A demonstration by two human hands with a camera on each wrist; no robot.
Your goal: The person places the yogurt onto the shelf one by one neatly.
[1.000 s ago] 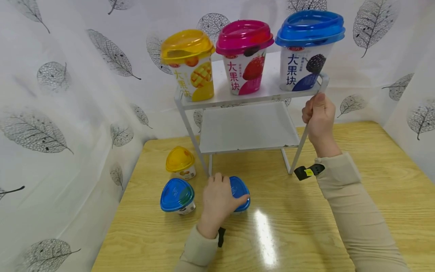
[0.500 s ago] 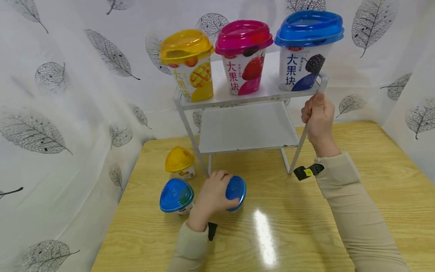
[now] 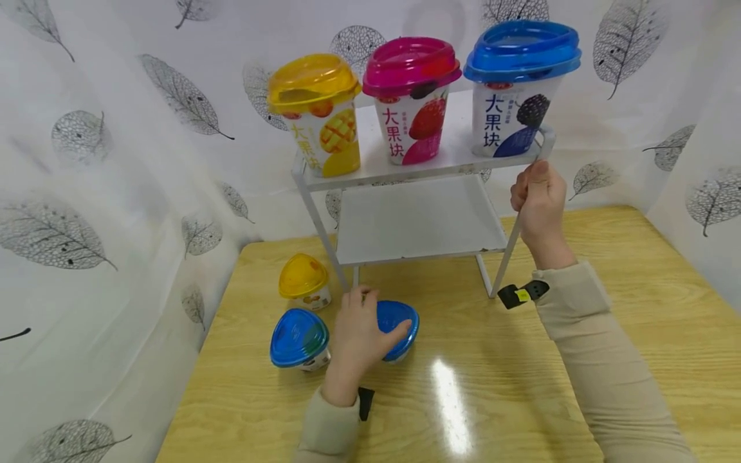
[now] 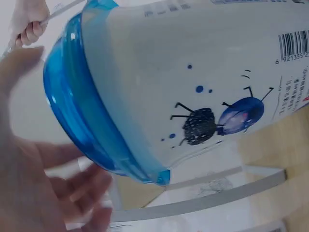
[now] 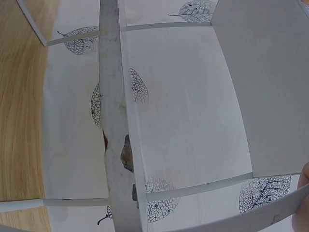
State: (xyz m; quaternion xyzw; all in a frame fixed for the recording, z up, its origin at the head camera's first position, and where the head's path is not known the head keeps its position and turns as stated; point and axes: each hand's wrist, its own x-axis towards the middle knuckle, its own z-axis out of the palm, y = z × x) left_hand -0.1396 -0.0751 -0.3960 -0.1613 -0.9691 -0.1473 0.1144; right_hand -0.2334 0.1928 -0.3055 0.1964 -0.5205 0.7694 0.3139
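Observation:
In the head view my left hand (image 3: pixel 359 334) is over the left side of a blue-lidded yogurt cup (image 3: pixel 399 325) on the table, thumb spread across its lid. The left wrist view shows the thumb apart from the lid and the blurred fingertips right at its edge; a blackberry and blueberry drawing and a barcode mark the side of this blue-lidded cup (image 4: pixel 203 87). My right hand (image 3: pixel 541 209) grips the right front post of a white two-tier rack (image 3: pixel 422 215), just under the top shelf. Only a sliver of that hand (image 5: pixel 301 208) shows in the right wrist view.
Yellow-lidded (image 3: pixel 318 116), pink-lidded (image 3: pixel 411 103) and blue-lidded (image 3: pixel 518 90) cups stand on the top shelf. Left of my left hand are a small yellow-lidded cup (image 3: pixel 303 280) and another blue-lidded cup (image 3: pixel 299 341). Leaf-printed white cloth (image 3: pixel 145 225) surrounds the wooden table (image 3: pixel 613 270).
The blue-lidded cup moves slightly left with my left hand and tips, then its lid faces up more as my thumb and fingers spread. My right hand stays on the post.

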